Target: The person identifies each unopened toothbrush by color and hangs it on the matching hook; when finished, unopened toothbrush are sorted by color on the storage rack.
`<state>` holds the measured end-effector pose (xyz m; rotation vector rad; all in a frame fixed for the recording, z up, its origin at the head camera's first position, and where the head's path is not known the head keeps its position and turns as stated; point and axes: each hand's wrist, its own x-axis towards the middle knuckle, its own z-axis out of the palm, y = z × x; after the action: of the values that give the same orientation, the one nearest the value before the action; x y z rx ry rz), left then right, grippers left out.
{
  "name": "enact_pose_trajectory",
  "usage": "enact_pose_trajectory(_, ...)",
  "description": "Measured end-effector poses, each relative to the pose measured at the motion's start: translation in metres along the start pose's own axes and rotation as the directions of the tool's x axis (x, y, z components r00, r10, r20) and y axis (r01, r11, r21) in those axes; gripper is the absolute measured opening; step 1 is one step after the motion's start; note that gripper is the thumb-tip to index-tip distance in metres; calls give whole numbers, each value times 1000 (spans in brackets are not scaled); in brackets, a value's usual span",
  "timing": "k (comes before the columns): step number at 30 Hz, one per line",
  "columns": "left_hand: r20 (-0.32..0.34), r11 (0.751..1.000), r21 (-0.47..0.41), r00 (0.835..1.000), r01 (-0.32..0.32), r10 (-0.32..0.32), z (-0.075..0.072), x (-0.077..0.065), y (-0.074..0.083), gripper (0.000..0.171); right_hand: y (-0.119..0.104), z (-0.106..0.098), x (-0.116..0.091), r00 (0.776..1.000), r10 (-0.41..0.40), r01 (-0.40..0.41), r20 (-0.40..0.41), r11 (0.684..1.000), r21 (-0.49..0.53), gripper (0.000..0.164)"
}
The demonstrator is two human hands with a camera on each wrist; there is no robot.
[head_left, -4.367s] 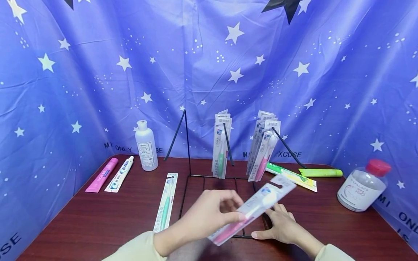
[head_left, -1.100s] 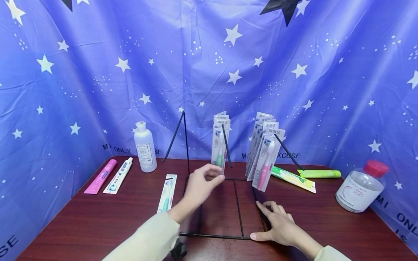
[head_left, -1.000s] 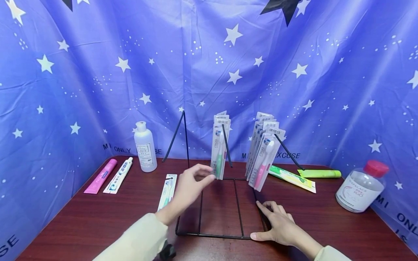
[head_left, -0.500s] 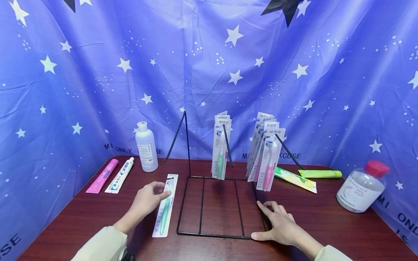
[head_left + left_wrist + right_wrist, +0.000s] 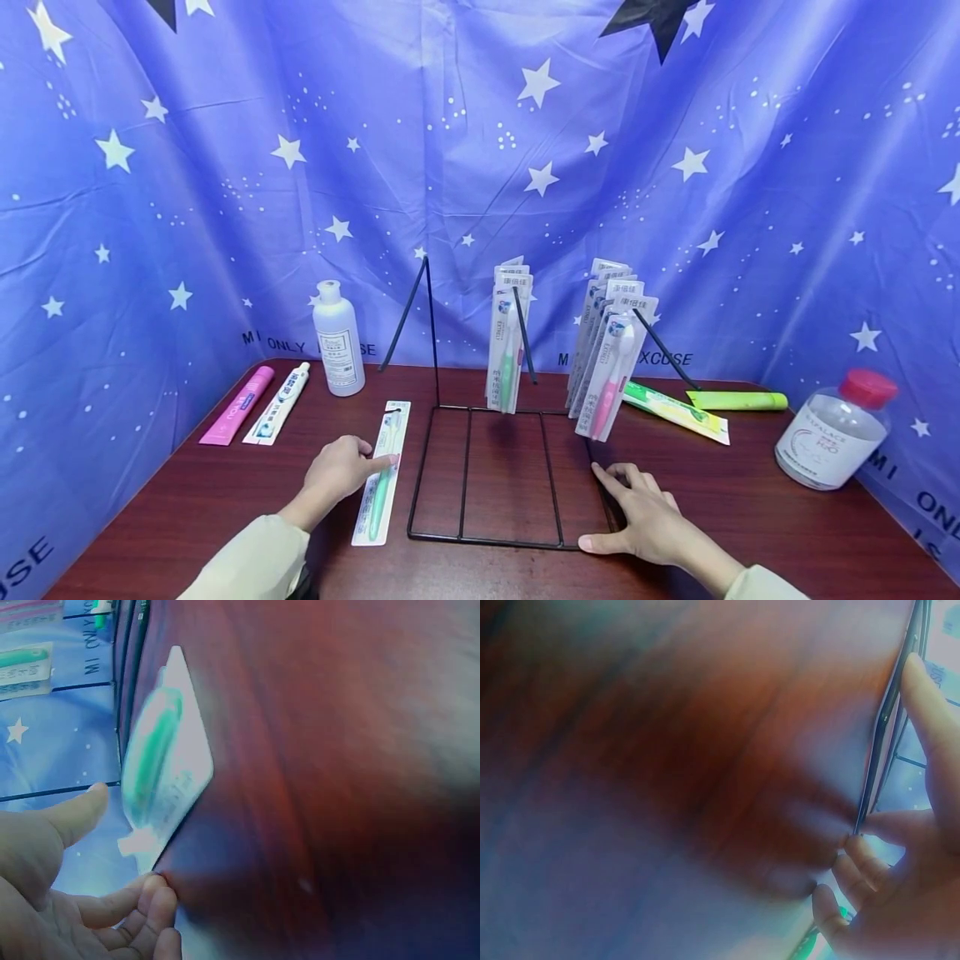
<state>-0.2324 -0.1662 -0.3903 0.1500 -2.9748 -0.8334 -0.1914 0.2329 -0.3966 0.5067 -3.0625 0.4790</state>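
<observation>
A packaged toothbrush with a green handle (image 5: 382, 487) lies on the table left of a black wire rack (image 5: 512, 543). My left hand (image 5: 339, 471) is at its left side, thumb reaching across over the pack; in the left wrist view the fingertips (image 5: 157, 881) are at the pack's edge and the thumb stands apart from it. My right hand (image 5: 643, 521) rests at the rack's front right corner, thumb and forefinger on the wire. Several green toothbrush packs (image 5: 507, 350) hang on the rack's middle hook, and several pink toothbrush packs (image 5: 611, 379) on the right hook.
The rack's left hook (image 5: 403, 315) is bare. Behind left stand a white bottle (image 5: 339, 342), a pink tube (image 5: 238, 406) and a white toothpaste tube (image 5: 277, 404). At right are a green-yellow toothpaste tube (image 5: 678, 412), a lime tube (image 5: 738, 401) and a red-capped bottle (image 5: 828, 433).
The pink toothbrush pack my left hand held earlier now hangs foremost on the right hook. That hand has moved left and down to the green toothbrush pack. My right hand stays at the rack.
</observation>
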Motion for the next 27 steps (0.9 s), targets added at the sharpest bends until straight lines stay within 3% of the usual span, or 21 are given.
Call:
enact_pose_trajectory(10,15,993,18,993,115,-115,2,4,9,42,1,0,0,1000,-3,3,5,1000,2,101)
enact_pose_trajectory(19,46,987,4,986,158,-158,1,7,13,39,1,1,0,1000,-5,5,-5,1000,-9,102)
enact_pose_trajectory(27,38,988,57,988,146,-148,2,8,19,36,0,0,0,1000,-6,6,1,1000,-1,101)
